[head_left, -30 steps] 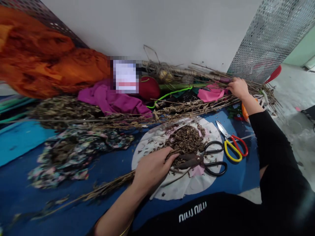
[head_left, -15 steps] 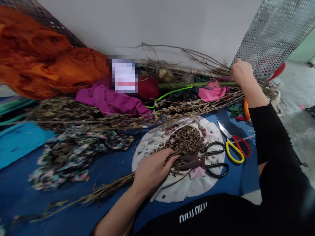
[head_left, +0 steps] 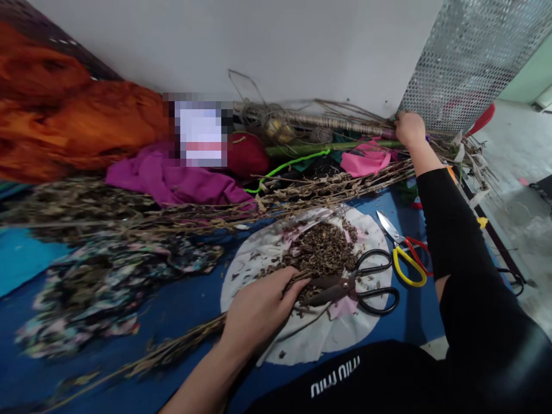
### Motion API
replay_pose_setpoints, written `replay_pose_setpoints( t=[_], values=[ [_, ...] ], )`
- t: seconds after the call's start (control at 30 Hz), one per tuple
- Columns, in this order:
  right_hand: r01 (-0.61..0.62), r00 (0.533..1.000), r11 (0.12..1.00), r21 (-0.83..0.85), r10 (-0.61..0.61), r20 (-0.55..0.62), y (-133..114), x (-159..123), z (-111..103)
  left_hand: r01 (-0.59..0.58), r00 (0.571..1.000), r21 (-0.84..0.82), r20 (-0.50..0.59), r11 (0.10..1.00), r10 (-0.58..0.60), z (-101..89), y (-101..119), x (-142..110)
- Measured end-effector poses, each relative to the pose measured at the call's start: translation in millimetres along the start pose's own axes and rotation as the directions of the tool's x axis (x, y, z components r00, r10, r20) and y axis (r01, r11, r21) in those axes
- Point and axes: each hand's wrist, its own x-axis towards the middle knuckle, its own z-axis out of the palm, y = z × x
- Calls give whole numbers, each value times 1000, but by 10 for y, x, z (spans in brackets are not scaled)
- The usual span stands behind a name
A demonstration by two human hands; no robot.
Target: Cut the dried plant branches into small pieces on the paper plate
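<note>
A bundle of dried brown plant stalks extends over a round white cloth, gripped by the left hand's fingers. Black-handled dark metal scissors lie just beside them: a careless shift could nick skin or scatter the dark crumbled plant matter. The right hand is at thin brown twigs; grasp cannot be confirmed. Tugging could snag the cord-wound pole.

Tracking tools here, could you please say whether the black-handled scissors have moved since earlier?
No: the black-handled scissors show no clear shift against the white cloth.
</note>
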Motion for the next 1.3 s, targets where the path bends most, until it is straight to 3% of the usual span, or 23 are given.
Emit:
replay_pose_setpoints(
  t=[0.1,0.23,0.43,0.57,0.7,0.8,0.93,1.0,1.13,1.2,1.3],
  values=[
    [-9,999,999,50,7,39,23,84,186,-3,1000,5,2,1000,3,2,5,-5],
    [-61,991,998,29,57,122,-40,121,173,-5,1000,26,6,1000,4,-13,36,-1],
    [-48,988,998,-32,52,142,-106,-110,-110,-5,1000,37,-14,999,6,-61,55,-11],
    [-32,999,999,-37,33,21,-24,-316,-363,-28,995,39,-99,999,32,-77,51,-22],
    [-22,993,1000,-2,22,-119,-72,-592,-772,-57,978,28,-198,998,61,-72,49,-21],
    [76,984,992,99,-59,-167,-287,-1018,-1112,-55,968,-21,-245,998,48,-61,36,-31],
    [235,970,944,229,-213,-119,-648,-1954,-1339,-125,958,-102,-270,987,94,-54,-3,-65],
    [317,941,902,293,-338,21,-778,-2485,-1301,-159,953,-159,-284,974,109,-46,-27,-74],
    [463,789,846,266,-530,312,-892,-3341,-1065,-209,937,-229,-327,951,127,-21,-65,-56],
    [473,789,859,198,-512,340,-901,-3583,-964,-229,924,-247,-358,942,131,-11,-76,-30],
    [530,777,834,154,-550,306,-893,-3719,-889,-235,890,-251,-445,939,104,-4,-99,31]
  ],
)
